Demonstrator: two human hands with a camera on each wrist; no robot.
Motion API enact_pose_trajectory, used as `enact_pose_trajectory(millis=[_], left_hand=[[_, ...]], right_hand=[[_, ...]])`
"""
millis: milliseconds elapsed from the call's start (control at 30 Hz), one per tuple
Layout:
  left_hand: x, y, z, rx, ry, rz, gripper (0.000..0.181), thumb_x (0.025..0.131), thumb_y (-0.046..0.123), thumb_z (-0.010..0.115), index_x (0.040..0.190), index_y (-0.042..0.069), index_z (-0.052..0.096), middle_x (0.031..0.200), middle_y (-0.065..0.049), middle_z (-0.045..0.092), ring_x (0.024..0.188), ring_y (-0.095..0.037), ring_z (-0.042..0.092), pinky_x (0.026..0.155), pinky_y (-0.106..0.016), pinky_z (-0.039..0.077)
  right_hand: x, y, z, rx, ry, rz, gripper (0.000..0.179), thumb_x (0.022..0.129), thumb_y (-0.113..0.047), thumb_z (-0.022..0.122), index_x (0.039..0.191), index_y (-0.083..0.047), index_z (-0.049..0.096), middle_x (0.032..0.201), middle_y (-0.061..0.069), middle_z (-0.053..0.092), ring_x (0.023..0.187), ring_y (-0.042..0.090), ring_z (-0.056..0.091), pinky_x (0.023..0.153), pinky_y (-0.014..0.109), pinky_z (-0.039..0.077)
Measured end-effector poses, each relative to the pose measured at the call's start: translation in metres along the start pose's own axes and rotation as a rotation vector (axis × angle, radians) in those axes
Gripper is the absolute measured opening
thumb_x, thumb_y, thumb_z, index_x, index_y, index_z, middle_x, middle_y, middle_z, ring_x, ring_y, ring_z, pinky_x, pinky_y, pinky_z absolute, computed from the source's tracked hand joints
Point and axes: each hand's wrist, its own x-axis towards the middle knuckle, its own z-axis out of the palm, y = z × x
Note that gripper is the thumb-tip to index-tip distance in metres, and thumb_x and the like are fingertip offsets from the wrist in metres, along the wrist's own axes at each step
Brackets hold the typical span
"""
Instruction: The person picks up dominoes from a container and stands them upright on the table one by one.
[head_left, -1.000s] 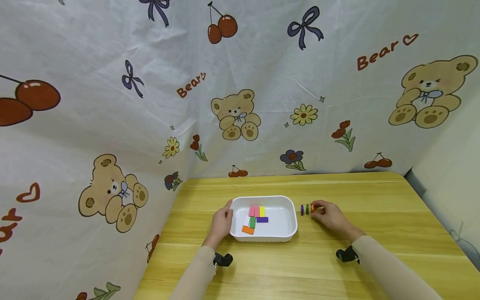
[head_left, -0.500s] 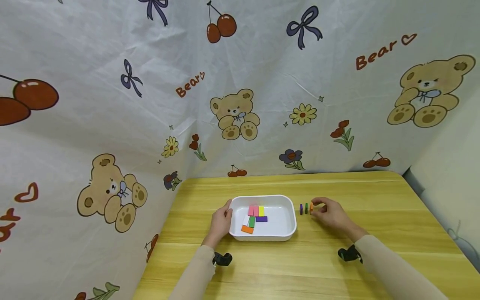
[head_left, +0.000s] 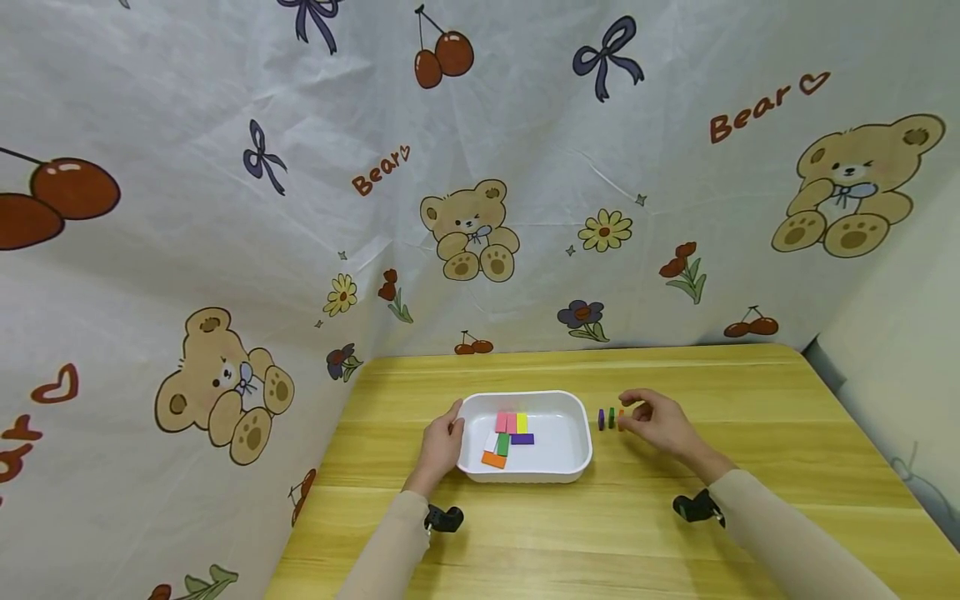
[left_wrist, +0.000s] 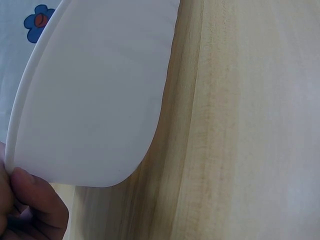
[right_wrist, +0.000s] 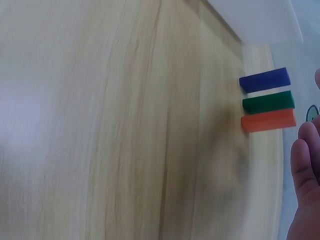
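Observation:
My left hand (head_left: 438, 444) grips the left end of a white plastic tray (head_left: 564, 454), thumb on its rim; the left wrist view shows the tray's outer wall (left_wrist: 95, 95) close up. Right of the tray, a purple block (right_wrist: 265, 80), a green block (right_wrist: 269, 102) and an orange block (right_wrist: 269, 121) stand upright in a row, with narrow gaps between them. My right hand (head_left: 662, 423) hovers beside the orange block, thumb and fingers parted and holding nothing. In the right wrist view its fingertips (right_wrist: 301, 162) are apart from the block.
Inside the tray lie several flat blocks, among them a yellow one (head_left: 522, 423), a purple one (head_left: 522, 439), a green one (head_left: 503, 444) and an orange one (head_left: 493, 459). The wooden table (head_left: 570, 542) ends at a cloth backdrop (head_left: 525, 317) printed with bears.
My right thumb and fingers have parted and let go of the orange block, which stays standing beside the green one. My left hand and the tray have not moved.

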Motion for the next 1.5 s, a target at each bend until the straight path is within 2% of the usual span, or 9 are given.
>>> enact_pose_trajectory(millis=[133, 267, 367, 467, 700, 833, 1000, 1333, 1500], left_hand=[[0.000, 0.000, 0.000, -0.001, 0.001, -0.002, 0.046, 0.109, 0.018, 0.052, 0.154, 0.010, 0.050, 0.149, -0.016, 0.058, 0.119, -0.024, 0.061, 0.093, -0.041, 0.057], [0.000, 0.000, 0.000, 0.010, -0.006, -0.012, 0.046, 0.109, 0.019, 0.052, 0.155, 0.011, 0.049, 0.140, -0.017, 0.064, 0.106, -0.024, 0.061, 0.081, -0.035, 0.055], [0.000, 0.000, 0.000, 0.014, -0.007, -0.016, 0.047, 0.109, 0.019, 0.052, 0.155, 0.012, 0.049, 0.137, -0.017, 0.066, 0.102, -0.023, 0.060, 0.078, -0.032, 0.053], [0.000, 0.000, 0.000, 0.008, -0.005, -0.010, 0.047, 0.109, 0.019, 0.052, 0.155, 0.011, 0.049, 0.140, -0.018, 0.064, 0.104, -0.023, 0.060, 0.081, -0.035, 0.055], [-0.001, 0.000, 0.000, 0.018, 0.015, 0.021, 0.046, 0.108, 0.016, 0.053, 0.153, 0.009, 0.051, 0.147, -0.018, 0.060, 0.122, -0.026, 0.062, 0.098, -0.046, 0.056], [-0.002, 0.001, 0.000, 0.041, 0.027, 0.047, 0.045, 0.107, 0.013, 0.054, 0.152, 0.007, 0.052, 0.141, -0.022, 0.063, 0.116, -0.027, 0.064, 0.094, -0.045, 0.057], [-0.002, 0.001, 0.001, 0.037, 0.021, 0.035, 0.045, 0.108, 0.015, 0.054, 0.152, 0.009, 0.052, 0.138, -0.021, 0.065, 0.105, -0.024, 0.062, 0.087, -0.041, 0.056], [-0.002, 0.000, 0.001, 0.028, 0.013, 0.020, 0.046, 0.108, 0.016, 0.053, 0.153, 0.010, 0.051, 0.144, -0.020, 0.061, 0.105, -0.024, 0.061, 0.084, -0.037, 0.054], [-0.002, 0.000, 0.000, 0.031, 0.013, 0.020, 0.045, 0.108, 0.017, 0.053, 0.153, 0.010, 0.051, 0.144, -0.020, 0.061, 0.106, -0.024, 0.061, 0.085, -0.037, 0.054]], right_hand=[[0.000, -0.011, 0.001, 0.033, -0.001, 0.002, 0.039, 0.093, -0.016, 0.078, 0.125, 0.001, 0.066, 0.112, 0.019, 0.071, 0.084, 0.016, 0.063, 0.068, 0.023, 0.053], [0.000, -0.020, 0.004, 0.056, -0.013, 0.008, 0.035, 0.092, -0.015, 0.078, 0.121, 0.000, 0.068, 0.109, 0.017, 0.071, 0.084, 0.016, 0.062, 0.069, 0.022, 0.053], [0.000, -0.026, 0.008, 0.070, -0.013, -0.004, 0.032, 0.090, -0.015, 0.080, 0.118, 0.000, 0.070, 0.103, 0.013, 0.072, 0.083, 0.016, 0.061, 0.069, 0.022, 0.053], [0.001, -0.032, 0.011, 0.081, -0.015, -0.027, 0.030, 0.090, -0.015, 0.080, 0.116, -0.002, 0.071, 0.097, 0.009, 0.071, 0.081, 0.017, 0.061, 0.068, 0.022, 0.052], [0.003, -0.042, 0.018, 0.110, -0.014, -0.084, 0.026, 0.089, -0.013, 0.081, 0.112, -0.004, 0.072, 0.093, 0.005, 0.070, 0.079, 0.015, 0.060, 0.066, 0.023, 0.053], [0.004, -0.048, 0.022, 0.124, -0.017, -0.124, 0.024, 0.088, -0.011, 0.081, 0.109, -0.002, 0.073, 0.089, 0.004, 0.069, 0.077, 0.014, 0.060, 0.067, 0.024, 0.053], [0.005, -0.058, 0.027, 0.113, -0.057, -0.121, 0.028, 0.089, -0.014, 0.081, 0.112, -0.002, 0.072, 0.092, 0.003, 0.068, 0.079, 0.017, 0.059, 0.067, 0.023, 0.051], [0.009, -0.073, 0.043, 0.112, -0.133, -0.118, 0.027, 0.089, -0.016, 0.081, 0.113, -0.010, 0.071, 0.105, 0.009, 0.070, 0.085, 0.018, 0.060, 0.073, 0.022, 0.053], [0.012, -0.077, 0.055, 0.092, -0.168, -0.171, 0.027, 0.089, -0.015, 0.081, 0.113, -0.010, 0.071, 0.105, 0.009, 0.070, 0.085, 0.016, 0.060, 0.074, 0.021, 0.054]])
